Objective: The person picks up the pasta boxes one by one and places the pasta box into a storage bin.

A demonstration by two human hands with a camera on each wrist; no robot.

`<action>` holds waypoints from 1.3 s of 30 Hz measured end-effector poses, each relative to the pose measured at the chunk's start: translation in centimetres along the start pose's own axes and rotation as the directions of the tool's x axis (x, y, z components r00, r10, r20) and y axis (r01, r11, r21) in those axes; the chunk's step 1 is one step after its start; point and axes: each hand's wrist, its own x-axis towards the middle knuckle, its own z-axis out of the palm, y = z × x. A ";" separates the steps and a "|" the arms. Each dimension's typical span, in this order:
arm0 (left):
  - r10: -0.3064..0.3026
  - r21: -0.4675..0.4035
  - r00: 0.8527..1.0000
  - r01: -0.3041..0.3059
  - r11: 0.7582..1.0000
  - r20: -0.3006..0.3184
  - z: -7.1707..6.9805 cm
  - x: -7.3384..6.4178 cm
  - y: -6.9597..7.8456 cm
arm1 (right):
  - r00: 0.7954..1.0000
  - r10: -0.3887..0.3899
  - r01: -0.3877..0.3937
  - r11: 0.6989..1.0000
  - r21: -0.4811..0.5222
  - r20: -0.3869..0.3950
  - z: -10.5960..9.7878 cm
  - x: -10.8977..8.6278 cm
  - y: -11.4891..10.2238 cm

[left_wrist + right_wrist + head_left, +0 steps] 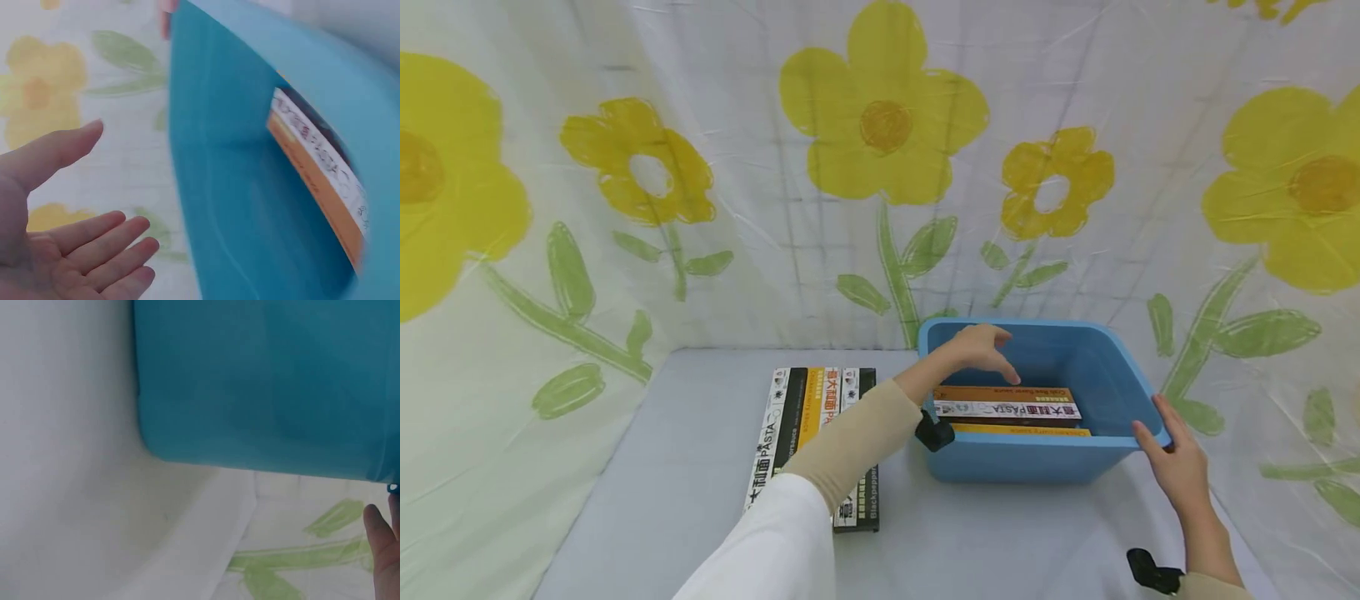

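Note:
My left hand [981, 350] hovers over the left part of a blue plastic bin [1011, 465], holding nothing. Its thumb [65, 150] and fingers are spread apart in the left wrist view. Below it, inside the bin, pasta boxes stand side by side: an orange one [1000, 393], a white-and-black one [1006, 410] and a yellow one [1022, 430]. At the bin's front right corner, my right hand [1180, 471] touches the rim with extended fingers. Only the thumb [377, 526] and part of that hand show in the right wrist view.
Left of the bin, several more pasta boxes [815, 398] lie in a row on the white table [670, 467], partly covered by my left sleeve. A flower-printed curtain [737, 275] hangs right behind the table and along its sides.

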 end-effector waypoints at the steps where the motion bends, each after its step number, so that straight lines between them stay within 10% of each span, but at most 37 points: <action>1: 0.019 -0.039 1.000 -0.020 0.999 -0.020 -0.2 -0.7 -0.4 | 1.000 -0.003 0.003 1.000 0.004 0.001 0.0 0.1 0.0; 10: 0.158 -0.234 0.966 -0.204 0.950 -0.203 -0.3 -7.6 -5.9 | 0.999 0.024 -0.024 1.000 0.002 0.033 -0.2 0.6 -0.1; 17: 0.132 -0.019 0.922 -0.149 0.989 -0.365 2.7 -13.1 -9.9 | 0.998 0.048 -0.047 0.999 -0.012 0.028 -0.9 0.5 0.5; 23: -0.012 -0.071 0.884 -0.024 0.997 -0.467 5.3 -17.0 -12.6 | 0.999 0.047 -0.047 0.999 0.007 0.012 -1.2 0.3 0.7; 32: -0.299 -0.152 0.773 0.259 0.954 -0.559 9.1 -20.4 -17.3 | 0.995 0.100 -0.100 0.995 0.024 0.009 -1.2 0.3 0.8; 39: -0.422 -0.231 0.738 0.353 0.907 -0.527 11.6 -22.7 -21.6 | 0.993 0.115 -0.115 0.993 0.032 -0.003 -1.2 0.1 1.0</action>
